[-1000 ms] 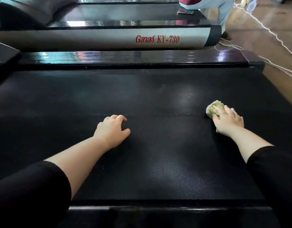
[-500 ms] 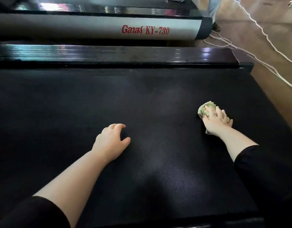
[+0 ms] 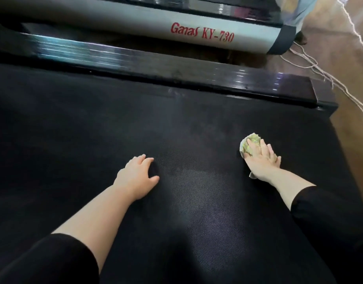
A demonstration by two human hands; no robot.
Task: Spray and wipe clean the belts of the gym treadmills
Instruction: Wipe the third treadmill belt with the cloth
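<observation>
**Treadmill belt** (image 3: 176, 232): black, finely ribbed. Fills most of the head view, with a faint sheen along the middle stretch.

**Cloth** (image 3: 250, 142): yellow-green with a pale border, bunched. Lies on the belt close to its right edge, toward the far side. A pale corner pokes out from under the wrist.

**Right hand** (image 3: 262, 160): laid flat on top of the cloth, fingers straight and close together. Presses the cloth down onto the belt; no curl or pinch round it visible.

**Left hand** (image 3: 136, 177): rests on the belt about its middle, well apart from the cloth. Fingers loosely arched, thumb spread, fingertips touching the belt surface. Holds nothing.

**Sleeves** (image 3: 53, 261): black, covering both arms above the forearm, over the near part of the belt.

**Side rail** (image 3: 156, 64): glossy black, runs along the far edge of the belt. Carries streaks of reflected light.

**Neighbouring treadmill** (image 3: 135, 21): silver-grey side panel with red lettering "Ganas KY-730". Stands beyond the belt's far rail.

**Cords** (image 3: 317, 68): white, several strands. Lie on the brown floor (image 3: 352, 111) off the belt's far right corner.
</observation>
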